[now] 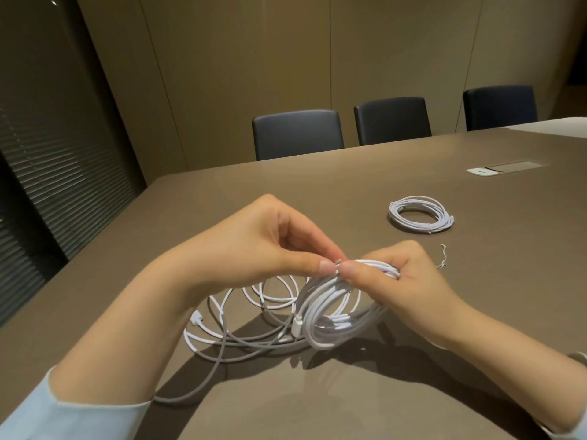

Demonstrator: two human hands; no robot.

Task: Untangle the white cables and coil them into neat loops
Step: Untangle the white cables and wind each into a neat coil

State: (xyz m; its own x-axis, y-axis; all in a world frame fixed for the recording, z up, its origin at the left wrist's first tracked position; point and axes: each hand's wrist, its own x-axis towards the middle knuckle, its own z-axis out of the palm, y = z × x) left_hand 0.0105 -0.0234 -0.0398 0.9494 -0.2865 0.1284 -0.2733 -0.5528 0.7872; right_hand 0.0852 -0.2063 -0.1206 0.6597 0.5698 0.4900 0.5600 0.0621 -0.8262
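My right hand [394,281] grips a coil of white cable [333,315] held upright just above the brown table [317,401]. My left hand [270,246] pinches a small twist tie at the top of that coil, thumb tip against my right thumb. Below and to the left, loose white cables [247,322] lie tangled on the table, one ending in a white plug [196,320]. A finished, tied coil of white cable [421,213] lies flat farther off on the right.
A loose twist tie [442,256] lies on the table right of my right hand. A socket panel [505,168] is set into the table at the far right. Three dark chairs [297,134] stand along the far edge. Window blinds [57,173] fill the left.
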